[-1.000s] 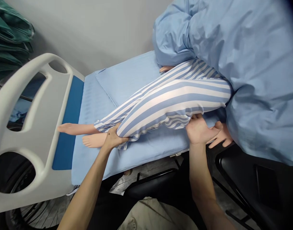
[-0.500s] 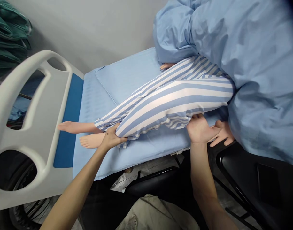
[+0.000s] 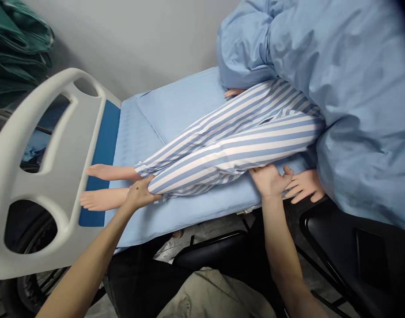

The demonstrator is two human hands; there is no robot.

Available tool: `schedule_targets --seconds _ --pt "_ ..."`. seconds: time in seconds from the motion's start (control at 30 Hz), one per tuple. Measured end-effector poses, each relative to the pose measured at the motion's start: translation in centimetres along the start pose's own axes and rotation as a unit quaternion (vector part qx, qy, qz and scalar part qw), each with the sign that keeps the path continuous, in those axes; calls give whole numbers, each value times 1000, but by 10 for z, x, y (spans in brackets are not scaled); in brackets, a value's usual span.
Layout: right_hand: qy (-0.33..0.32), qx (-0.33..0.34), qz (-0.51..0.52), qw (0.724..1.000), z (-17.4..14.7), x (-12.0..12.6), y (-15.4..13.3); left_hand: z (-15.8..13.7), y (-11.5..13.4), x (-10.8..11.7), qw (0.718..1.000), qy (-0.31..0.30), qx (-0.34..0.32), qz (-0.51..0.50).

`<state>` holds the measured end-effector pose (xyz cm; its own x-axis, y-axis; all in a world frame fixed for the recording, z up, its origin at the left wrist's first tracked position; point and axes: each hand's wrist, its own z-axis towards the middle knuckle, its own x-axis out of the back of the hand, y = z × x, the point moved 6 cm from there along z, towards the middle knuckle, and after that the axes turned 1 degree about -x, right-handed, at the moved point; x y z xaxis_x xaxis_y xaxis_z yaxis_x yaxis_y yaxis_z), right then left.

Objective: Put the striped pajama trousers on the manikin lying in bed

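The manikin's striped legs (image 3: 228, 145) lie along the bed (image 3: 176, 106), feet toward the footboard (image 3: 50, 176), long axis slanting from there up to the blue quilt (image 3: 338, 88). The left hand (image 3: 139, 194) grasps the near ankle; the right hand (image 3: 268, 181) is cupped under the thigh, beside the manikin's hand (image 3: 304, 185). The legs seem nearly lowered, though still held and not released.
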<state>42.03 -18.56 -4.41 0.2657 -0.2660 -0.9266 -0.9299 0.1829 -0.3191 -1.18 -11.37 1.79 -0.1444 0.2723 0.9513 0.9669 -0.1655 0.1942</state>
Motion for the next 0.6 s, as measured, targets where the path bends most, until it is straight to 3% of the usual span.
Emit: schedule_targets --seconds 0.13,0.33,0.6 --pt "19 -8 -14 1000 7 17 12 -3 -10 -5 996 -23 36 75" --pt "18 -7 -30 999 21 37 18 8 -13 -21 993 -21 4 113" --pt "40 1 -50 998 24 41 20 10 -12 -26 990 -22 -29 133"
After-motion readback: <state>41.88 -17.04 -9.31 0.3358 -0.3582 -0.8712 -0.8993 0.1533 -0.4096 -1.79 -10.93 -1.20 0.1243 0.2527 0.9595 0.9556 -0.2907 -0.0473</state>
